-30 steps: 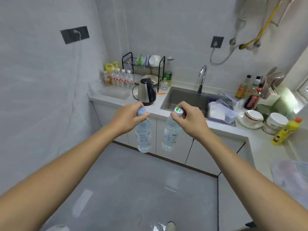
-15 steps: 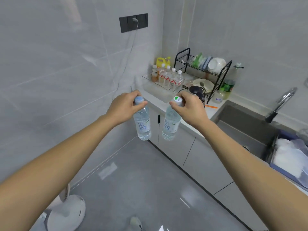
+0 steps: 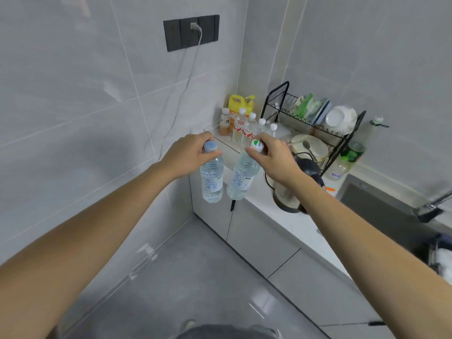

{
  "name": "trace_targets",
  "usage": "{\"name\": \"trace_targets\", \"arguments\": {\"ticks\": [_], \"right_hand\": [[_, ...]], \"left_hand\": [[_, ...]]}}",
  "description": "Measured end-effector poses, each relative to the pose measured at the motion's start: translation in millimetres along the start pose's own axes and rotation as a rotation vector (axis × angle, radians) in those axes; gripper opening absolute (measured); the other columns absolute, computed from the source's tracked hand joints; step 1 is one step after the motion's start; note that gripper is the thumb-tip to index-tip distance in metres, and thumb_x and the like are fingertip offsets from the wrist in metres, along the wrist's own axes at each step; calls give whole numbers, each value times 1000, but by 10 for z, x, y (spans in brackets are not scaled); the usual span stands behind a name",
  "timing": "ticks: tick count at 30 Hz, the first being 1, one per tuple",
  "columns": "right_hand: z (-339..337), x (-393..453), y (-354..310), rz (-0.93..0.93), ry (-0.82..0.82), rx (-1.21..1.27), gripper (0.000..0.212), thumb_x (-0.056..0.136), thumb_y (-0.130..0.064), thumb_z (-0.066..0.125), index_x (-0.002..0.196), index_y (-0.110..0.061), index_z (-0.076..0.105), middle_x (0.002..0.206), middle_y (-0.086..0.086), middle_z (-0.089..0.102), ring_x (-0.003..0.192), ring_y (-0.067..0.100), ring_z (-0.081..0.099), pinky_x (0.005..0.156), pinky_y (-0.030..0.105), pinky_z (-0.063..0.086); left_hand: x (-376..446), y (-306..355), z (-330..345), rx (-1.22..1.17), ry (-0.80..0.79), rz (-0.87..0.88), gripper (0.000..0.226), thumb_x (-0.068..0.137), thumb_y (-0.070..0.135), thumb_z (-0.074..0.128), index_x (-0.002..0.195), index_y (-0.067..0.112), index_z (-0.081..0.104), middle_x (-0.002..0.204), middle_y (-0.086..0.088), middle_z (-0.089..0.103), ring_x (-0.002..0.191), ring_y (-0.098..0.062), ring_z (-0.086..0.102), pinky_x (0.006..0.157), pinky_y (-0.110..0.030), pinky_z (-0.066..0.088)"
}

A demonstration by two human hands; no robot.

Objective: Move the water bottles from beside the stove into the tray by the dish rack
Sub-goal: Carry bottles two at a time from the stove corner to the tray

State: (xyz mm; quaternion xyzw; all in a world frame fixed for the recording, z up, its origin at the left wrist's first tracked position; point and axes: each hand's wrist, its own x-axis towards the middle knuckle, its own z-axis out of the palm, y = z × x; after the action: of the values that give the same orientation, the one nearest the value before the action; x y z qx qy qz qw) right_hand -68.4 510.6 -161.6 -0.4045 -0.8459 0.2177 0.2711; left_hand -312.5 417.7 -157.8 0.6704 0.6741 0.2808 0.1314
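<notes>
My left hand (image 3: 189, 155) grips a clear water bottle with a blue cap (image 3: 211, 182) by its neck. My right hand (image 3: 276, 157) grips a second water bottle with a green and white cap (image 3: 242, 178) the same way. Both bottles hang in the air just in front of the counter's left end. Behind them, a clear tray (image 3: 221, 140) sits on the counter in the corner, left of the black dish rack (image 3: 315, 118). Several small bottles (image 3: 247, 128) stand in the tray.
A yellow jug (image 3: 238, 104) stands behind the tray. A black-lidded kettle (image 3: 291, 196) sits on the counter under my right forearm. The sink (image 3: 381, 211) and faucet (image 3: 430, 207) lie to the right. A cable hangs from the wall socket (image 3: 192, 33).
The view has swung left and closer to the corner. Both hands have carried their bottles nearer to the tray; the dish rack looks larger now.
</notes>
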Motion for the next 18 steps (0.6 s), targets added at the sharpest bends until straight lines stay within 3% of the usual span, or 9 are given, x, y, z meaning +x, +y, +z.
{"name": "trace_targets", "arguments": {"ticks": [5,8,11,15,18], "right_hand": [[-54,743,374,19,57,-14,18,97,-43,65,100,-26,61,68,4,57,58,15,46,56,36,36],[-58,1149,654,26,77,-20,13,97,-43,65,103,-33,60,66,4,56,57,14,46,57,38,38],[-54,1561,984,1,51,-67,14,98,-45,62,106,-34,57,67,4,59,60,17,51,60,41,45],[-50,2104,1455,-10,33,-105,19,99,-45,59,93,-32,46,68,10,58,59,20,46,60,45,45],[-13,2409,1718,-15,8,-100,21,100,-43,60,97,-41,40,67,14,56,58,22,45,58,42,43]], "left_hand": [[922,-144,88,-3,-17,33,28,94,53,66,96,27,56,73,8,59,67,-12,55,58,-30,36],[1468,-178,255,15,-36,82,29,94,57,65,94,32,52,73,5,60,68,-16,55,60,-33,37],[2005,-234,432,-23,-62,94,23,94,55,66,95,39,50,70,14,54,65,-5,50,59,-31,34],[2690,-407,651,-27,-60,79,27,93,57,66,94,34,52,73,11,57,67,-13,52,61,-33,34],[3106,-532,776,0,-71,81,28,92,58,67,94,36,51,75,11,58,67,-8,52,60,-31,34]]}}
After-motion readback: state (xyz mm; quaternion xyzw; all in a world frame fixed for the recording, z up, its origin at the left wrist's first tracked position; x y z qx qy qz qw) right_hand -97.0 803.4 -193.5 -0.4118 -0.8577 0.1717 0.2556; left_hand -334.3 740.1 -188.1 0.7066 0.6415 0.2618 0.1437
